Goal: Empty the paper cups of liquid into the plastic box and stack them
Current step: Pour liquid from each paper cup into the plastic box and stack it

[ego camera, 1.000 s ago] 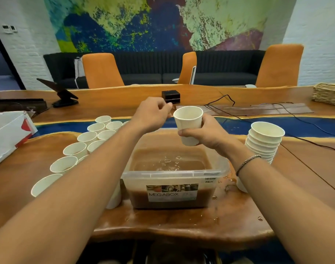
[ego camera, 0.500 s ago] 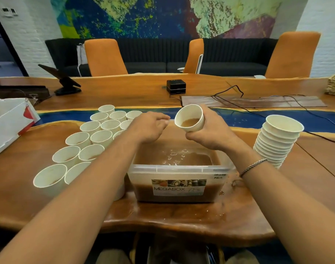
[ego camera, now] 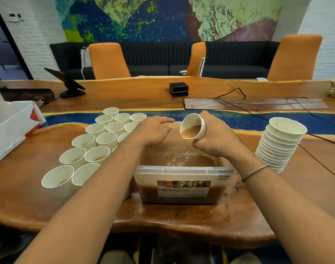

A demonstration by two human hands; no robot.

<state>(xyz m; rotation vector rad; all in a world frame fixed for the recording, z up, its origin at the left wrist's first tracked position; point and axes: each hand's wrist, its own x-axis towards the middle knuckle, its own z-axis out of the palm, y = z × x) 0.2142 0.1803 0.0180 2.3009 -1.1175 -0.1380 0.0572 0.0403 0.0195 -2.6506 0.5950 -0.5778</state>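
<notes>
My right hand [ego camera: 216, 138] grips a white paper cup [ego camera: 193, 127] tilted towards me over the clear plastic box [ego camera: 181, 170]; brown liquid reaches the cup's lower rim. The box, labelled MEGABOX, holds brown liquid with bubbles on top. My left hand [ego camera: 155, 130] hovers with loose fingers over the box's far left corner, holding nothing. Several upright paper cups [ego camera: 98, 147] stand in rows left of the box, some with brown liquid. A tall stack of empty cups [ego camera: 280, 143] stands to the right.
Spilled drops wet the wooden table [ego camera: 181, 216] around the box. A white and red carton [ego camera: 10, 128] lies at the far left. Black cables [ego camera: 258, 109], a small black box [ego camera: 179, 89] and a tablet stand [ego camera: 67, 82] sit further back. Orange chairs line the far side.
My right hand lowered the cup from upright and tipped it over the box. My left hand let go of the cup's rim and sank towards the box's left corner.
</notes>
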